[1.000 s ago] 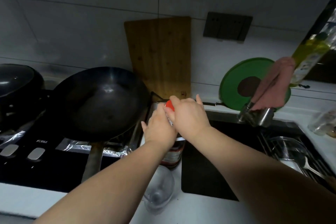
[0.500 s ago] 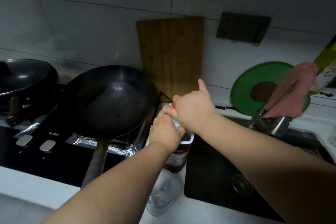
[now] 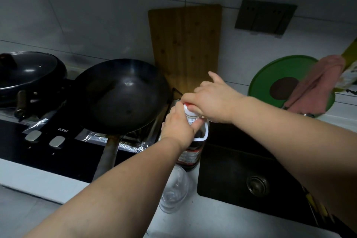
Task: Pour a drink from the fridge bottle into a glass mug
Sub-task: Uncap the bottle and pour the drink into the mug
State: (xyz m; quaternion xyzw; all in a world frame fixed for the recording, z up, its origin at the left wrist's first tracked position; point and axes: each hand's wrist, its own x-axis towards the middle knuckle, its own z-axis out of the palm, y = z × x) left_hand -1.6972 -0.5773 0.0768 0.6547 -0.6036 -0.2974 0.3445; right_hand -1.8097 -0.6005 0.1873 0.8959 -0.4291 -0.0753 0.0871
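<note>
A dark drink bottle (image 3: 190,153) with a red-and-white label and a white carry handle stands upright on the white counter between the stove and the sink. My left hand (image 3: 178,128) grips its neck. My right hand (image 3: 213,100) is closed over the red cap (image 3: 190,106) on top, index finger sticking out. A clear glass mug (image 3: 173,191) stands empty on the counter just in front of the bottle, partly hidden by my left forearm.
A black wok (image 3: 121,96) sits on the stove to the left, a lidded pan (image 3: 27,75) beyond it. A wooden board (image 3: 185,44) leans on the wall. The dark sink (image 3: 241,170) lies to the right, with a green lid (image 3: 266,75) and a pink cloth (image 3: 316,85) behind it.
The view has shifted so the scene sits further right. My right hand has turned on the cap, its wrist rotating. My left hand keeps its hold on the bottle neck.
</note>
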